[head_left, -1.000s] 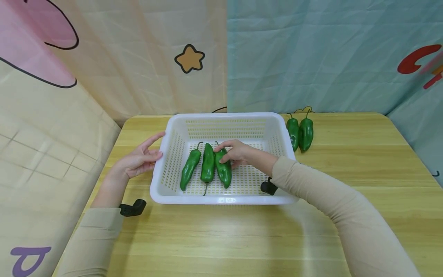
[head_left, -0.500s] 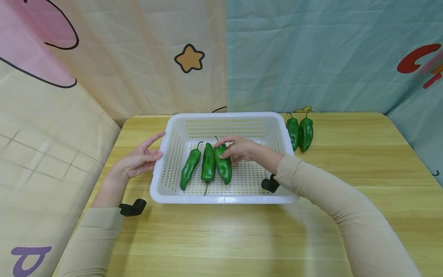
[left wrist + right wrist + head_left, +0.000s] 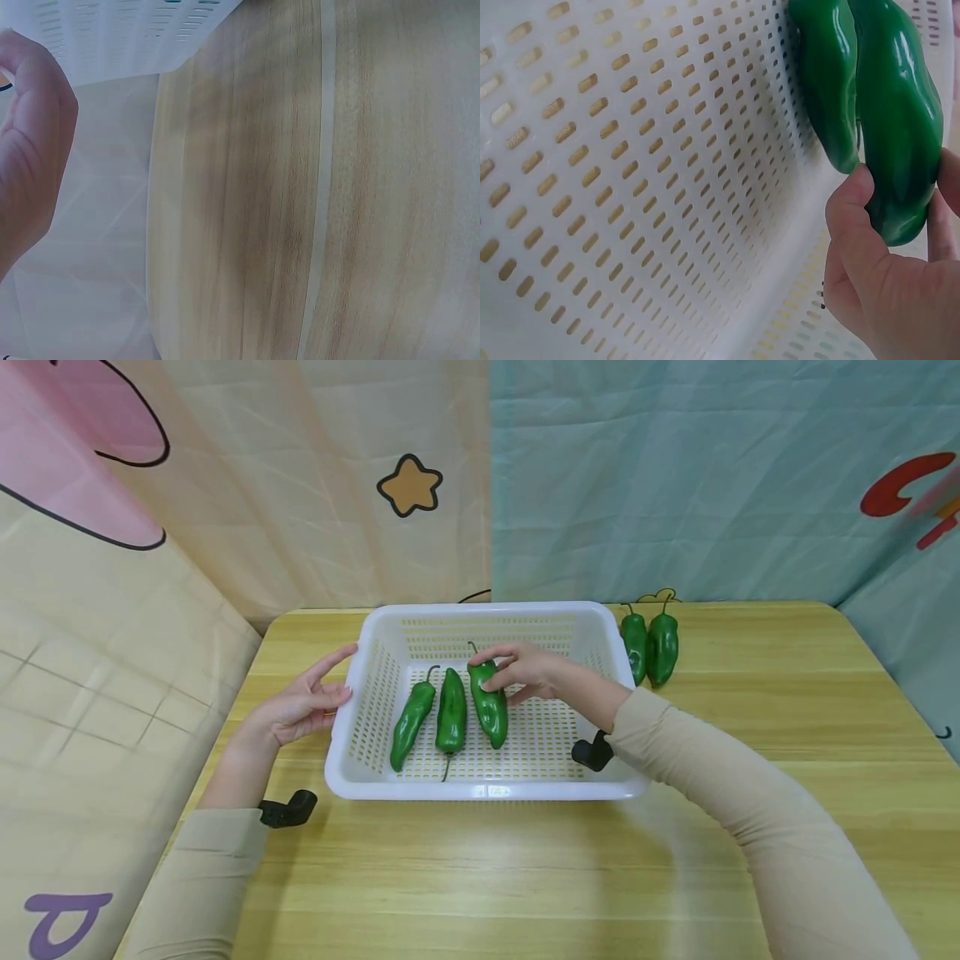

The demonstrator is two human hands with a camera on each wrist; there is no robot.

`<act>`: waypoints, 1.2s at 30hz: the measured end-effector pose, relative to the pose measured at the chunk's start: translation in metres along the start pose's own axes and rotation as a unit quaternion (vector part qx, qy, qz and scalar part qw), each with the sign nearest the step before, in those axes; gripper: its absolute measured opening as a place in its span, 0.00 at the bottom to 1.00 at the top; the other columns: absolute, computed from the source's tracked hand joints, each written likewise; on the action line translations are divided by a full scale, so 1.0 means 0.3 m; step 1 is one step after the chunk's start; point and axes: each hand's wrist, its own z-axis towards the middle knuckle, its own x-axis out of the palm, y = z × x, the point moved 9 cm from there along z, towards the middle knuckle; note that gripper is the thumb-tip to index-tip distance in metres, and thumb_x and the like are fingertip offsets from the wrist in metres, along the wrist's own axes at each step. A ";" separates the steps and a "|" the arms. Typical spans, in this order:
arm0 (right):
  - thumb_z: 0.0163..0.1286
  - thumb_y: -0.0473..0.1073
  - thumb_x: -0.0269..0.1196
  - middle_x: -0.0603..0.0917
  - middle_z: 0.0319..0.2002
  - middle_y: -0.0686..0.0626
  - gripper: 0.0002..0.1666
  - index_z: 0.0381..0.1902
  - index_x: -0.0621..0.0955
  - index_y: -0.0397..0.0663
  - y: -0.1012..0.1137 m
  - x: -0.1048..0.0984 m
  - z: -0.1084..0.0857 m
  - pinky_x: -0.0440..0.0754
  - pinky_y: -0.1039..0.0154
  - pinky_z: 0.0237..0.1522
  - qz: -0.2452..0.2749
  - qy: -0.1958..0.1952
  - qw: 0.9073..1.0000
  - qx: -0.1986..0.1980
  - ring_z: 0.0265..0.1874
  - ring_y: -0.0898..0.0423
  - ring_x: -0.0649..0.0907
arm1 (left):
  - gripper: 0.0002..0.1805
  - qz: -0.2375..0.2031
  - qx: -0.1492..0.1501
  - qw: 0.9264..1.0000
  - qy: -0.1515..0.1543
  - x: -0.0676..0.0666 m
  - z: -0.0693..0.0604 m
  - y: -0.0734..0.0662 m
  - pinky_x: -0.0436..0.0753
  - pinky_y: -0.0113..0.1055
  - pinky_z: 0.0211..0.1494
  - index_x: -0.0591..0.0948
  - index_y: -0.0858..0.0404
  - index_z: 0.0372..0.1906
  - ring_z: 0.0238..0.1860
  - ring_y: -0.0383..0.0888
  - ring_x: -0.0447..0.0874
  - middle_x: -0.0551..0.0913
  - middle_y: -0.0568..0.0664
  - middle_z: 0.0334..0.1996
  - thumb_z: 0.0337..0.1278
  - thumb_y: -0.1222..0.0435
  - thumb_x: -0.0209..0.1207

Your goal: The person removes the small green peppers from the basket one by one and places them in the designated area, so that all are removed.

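Note:
In the head view, my right hand pinches a green pepper between thumb and fingers, inside the white plastic basket. Its stem points away from me. The right wrist view shows thumb and fingers on either side of this pepper. To its left lie two more green peppers on the basket floor: a middle pepper with its stem towards me, and a left pepper with its stem away. My left hand touches the basket's left rim with extended fingers; some fingertips are hidden.
Behind and right of the basket, two green peppers, one nearer the basket and one beyond it, lie on the wooden table. A printed curtain hangs along the table's back edge.
My right hand has moved the held pepper a little away from me and to the right, widening its gap from the middle pepper. The left hand has stayed at the rim.

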 end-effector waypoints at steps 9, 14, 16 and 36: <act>0.60 0.29 0.62 0.67 0.58 0.37 0.30 0.62 0.72 0.45 0.036 -0.020 -0.036 0.81 0.49 0.45 0.012 0.005 1.000 -0.021 0.43 0.50 0.78 | 0.42 0.001 -0.002 1.000 -0.001 -0.001 0.000 -0.001 0.83 0.41 0.43 0.39 0.51 0.74 0.42 0.50 0.84 0.83 0.57 0.43 0.64 0.77 0.48; 0.61 0.28 0.61 0.69 0.55 0.37 0.31 0.63 0.71 0.43 0.056 -0.030 -0.060 0.81 0.49 0.45 0.020 0.011 0.999 -0.036 0.42 0.50 0.78 | 0.42 -0.001 -0.002 1.000 -0.003 -0.002 -0.001 0.000 0.83 0.41 0.43 0.40 0.50 0.74 0.42 0.50 0.84 0.83 0.57 0.42 0.65 0.77 0.47; 0.61 0.28 0.61 0.70 0.52 0.38 0.31 0.63 0.71 0.42 0.064 -0.034 -0.070 0.81 0.49 0.45 0.021 0.013 0.999 -0.041 0.41 0.51 0.79 | 0.42 -0.003 -0.003 1.000 -0.004 -0.002 -0.001 0.000 0.83 0.41 0.43 0.40 0.50 0.74 0.42 0.50 0.84 0.83 0.57 0.42 0.65 0.78 0.46; 0.62 0.29 0.60 0.71 0.51 0.39 0.31 0.64 0.69 0.42 0.106 -0.085 -0.137 0.81 0.51 0.44 0.031 0.021 0.998 -0.056 0.40 0.51 0.79 | 0.43 -0.005 -0.002 1.000 0.002 0.006 -0.004 -0.001 0.83 0.40 0.43 0.38 0.50 0.74 0.43 0.49 0.83 0.83 0.56 0.42 0.65 0.77 0.47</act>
